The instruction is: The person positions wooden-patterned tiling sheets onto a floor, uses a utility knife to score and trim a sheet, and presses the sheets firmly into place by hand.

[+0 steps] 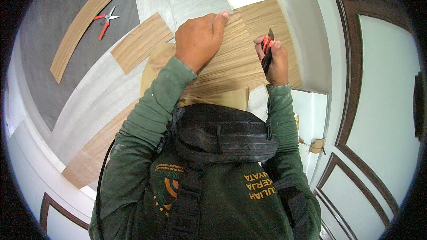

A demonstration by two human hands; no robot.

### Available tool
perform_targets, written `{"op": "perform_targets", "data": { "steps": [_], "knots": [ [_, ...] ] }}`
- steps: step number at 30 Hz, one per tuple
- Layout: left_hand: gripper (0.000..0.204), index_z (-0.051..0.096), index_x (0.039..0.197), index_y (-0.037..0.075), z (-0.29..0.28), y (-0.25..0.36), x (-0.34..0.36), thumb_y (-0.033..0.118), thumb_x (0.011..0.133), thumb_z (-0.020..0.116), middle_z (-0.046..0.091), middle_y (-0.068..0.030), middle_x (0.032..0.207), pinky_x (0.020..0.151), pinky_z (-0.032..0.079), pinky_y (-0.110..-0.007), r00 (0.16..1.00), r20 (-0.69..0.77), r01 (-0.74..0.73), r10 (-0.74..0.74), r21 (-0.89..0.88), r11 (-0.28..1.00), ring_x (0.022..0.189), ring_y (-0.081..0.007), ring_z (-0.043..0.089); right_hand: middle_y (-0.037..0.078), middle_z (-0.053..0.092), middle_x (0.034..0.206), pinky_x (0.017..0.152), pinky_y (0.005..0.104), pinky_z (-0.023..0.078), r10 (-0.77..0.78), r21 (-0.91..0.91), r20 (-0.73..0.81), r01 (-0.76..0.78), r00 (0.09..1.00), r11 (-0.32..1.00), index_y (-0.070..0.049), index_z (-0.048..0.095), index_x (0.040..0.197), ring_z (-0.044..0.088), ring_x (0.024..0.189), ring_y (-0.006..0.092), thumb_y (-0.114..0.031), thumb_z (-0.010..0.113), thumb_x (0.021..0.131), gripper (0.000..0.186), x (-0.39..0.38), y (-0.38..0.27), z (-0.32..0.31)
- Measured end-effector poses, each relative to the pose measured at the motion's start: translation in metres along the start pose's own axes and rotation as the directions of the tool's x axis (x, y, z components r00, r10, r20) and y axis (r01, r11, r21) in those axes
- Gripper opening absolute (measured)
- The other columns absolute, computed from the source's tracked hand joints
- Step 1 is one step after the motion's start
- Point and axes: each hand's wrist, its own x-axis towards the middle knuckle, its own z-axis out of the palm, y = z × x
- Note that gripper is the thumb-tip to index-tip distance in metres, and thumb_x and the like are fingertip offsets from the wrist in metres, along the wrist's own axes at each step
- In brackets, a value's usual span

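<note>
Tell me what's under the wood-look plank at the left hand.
Tan cloth shows past the near edge of the plank. Whatever lies directly beneath is covered by the plank itself, so I can't tell.

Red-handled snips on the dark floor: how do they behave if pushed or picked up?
The snips probably won't roll: they lie flat, handles spread. Lifted by one handle, the other may swing, since the blades stand open. Pushed, they'd likely slide, as nothing visible pins them to the dark floor.
</note>
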Motion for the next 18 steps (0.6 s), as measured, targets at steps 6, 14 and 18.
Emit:
{"op": "perform_targets", "data": {
  "steps": [6, 14, 18],
  "knots": [
    [0.051, 0.068, 0.081, 0.004, 0.013, -0.009, 0.007, 0.043, 0.101, 0.042, 0.065, -0.0231, 0.078, 0.066, 0.047, -0.051, 1.000, -0.019, 0.002, 0.000, 0.088, 0.996, 0.073, -0.0438, 0.062, 0.001, 0.049, 0.063, 0.046, 0.0238, 0.036, 0.017, 0.020, -0.071, -0.015, 0.997, 1.000, 0.005, 0.058, 0.108, 0.046, 0.053, 0.0095, -0.049, 0.041, 0.103, 0.057, 0.001, 0.017, -0.016],
    [0.049, 0.066, 0.080, 0.002, 0.023, -0.036, 0.018, 0.044, 0.097, 0.047, 0.064, -0.0229, 0.075, 0.068, 0.047, -0.049, 0.982, 0.134, 0.126, -0.136, 0.078, 0.989, 0.073, -0.0418, 0.062, 0.004, 0.058, 0.072, 0.058, 0.0287, 0.044, 0.308, 0.034, -0.474, -0.332, 0.825, 0.943, 0.000, 0.063, 0.111, 0.055, 0.063, 0.0145, -0.038, 0.047, 0.101, 0.042, -0.035, 0.161, -0.118],
    [0.043, 0.063, 0.085, 0.000, 0.032, -0.107, 0.012, 0.040, 0.094, 0.050, 0.064, -0.0252, 0.083, 0.073, 0.046, -0.049, 0.923, 0.284, 0.191, -0.259, 0.246, 0.950, 0.080, -0.0445, 0.060, 0.013, 0.067, 0.087, 0.075, 0.0386, 0.049, 0.052, -0.478, -0.618, -0.428, 0.785, 0.767, 0.001, 0.064, 0.108, 0.064, 0.083, 0.0287, -0.033, 0.059, 0.093, 0.038, -0.063, 0.268, -0.162]
  ]
}}
